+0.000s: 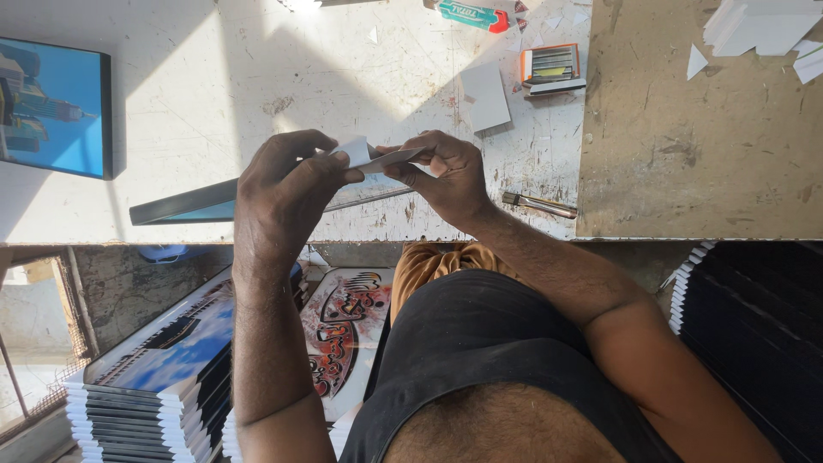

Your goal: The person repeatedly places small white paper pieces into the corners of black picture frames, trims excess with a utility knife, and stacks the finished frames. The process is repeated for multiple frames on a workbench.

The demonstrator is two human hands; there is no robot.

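Note:
My left hand [287, 184] and my right hand [446, 171] are raised together over the near edge of the white worktable [257, 86]. Between their fingertips they pinch a small folded piece of white paper [358, 153]. Under the hands a framed picture with a dark edge [184, 208] lies tilted on the table, its right part hidden by my hands.
A blue framed picture [56, 107] lies at the left. A grey card [486, 96], an orange box of staples [551, 67] and a green-red tool [473, 15] sit at the back. A metal tool [540, 204] lies by the table edge. Stacks of framed pictures [159, 377] stand below.

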